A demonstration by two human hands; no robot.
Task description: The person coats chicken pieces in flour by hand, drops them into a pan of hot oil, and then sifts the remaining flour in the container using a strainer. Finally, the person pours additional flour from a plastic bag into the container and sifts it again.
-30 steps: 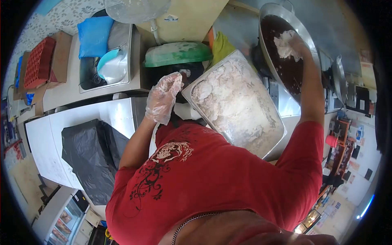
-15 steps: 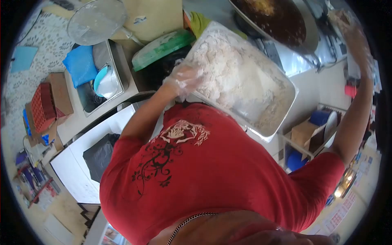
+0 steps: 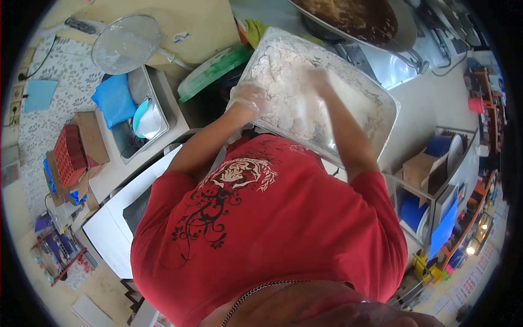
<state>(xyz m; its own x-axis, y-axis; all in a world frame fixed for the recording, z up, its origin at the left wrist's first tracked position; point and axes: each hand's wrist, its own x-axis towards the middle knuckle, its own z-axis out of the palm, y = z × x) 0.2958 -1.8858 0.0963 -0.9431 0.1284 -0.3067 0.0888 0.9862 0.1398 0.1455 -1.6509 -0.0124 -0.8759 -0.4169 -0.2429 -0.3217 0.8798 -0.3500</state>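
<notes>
white floured pieces [image 3: 284, 111], silver tray [image 3: 388, 121], red shirt [image 3: 283, 218]

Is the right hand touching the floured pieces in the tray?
Touching. The head view shows the right hand down among the floured pieces in the tray, flour-coated, with no gap visible.

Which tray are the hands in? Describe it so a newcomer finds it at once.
Start at the big pan of dark liquid at the top. Right below it lies a rectangular metal tray heaped with white floured pieces, the left hand and right hand in it. Unlike the flat green lid beside it, it is shiny, walled and powder-white inside.
</notes>
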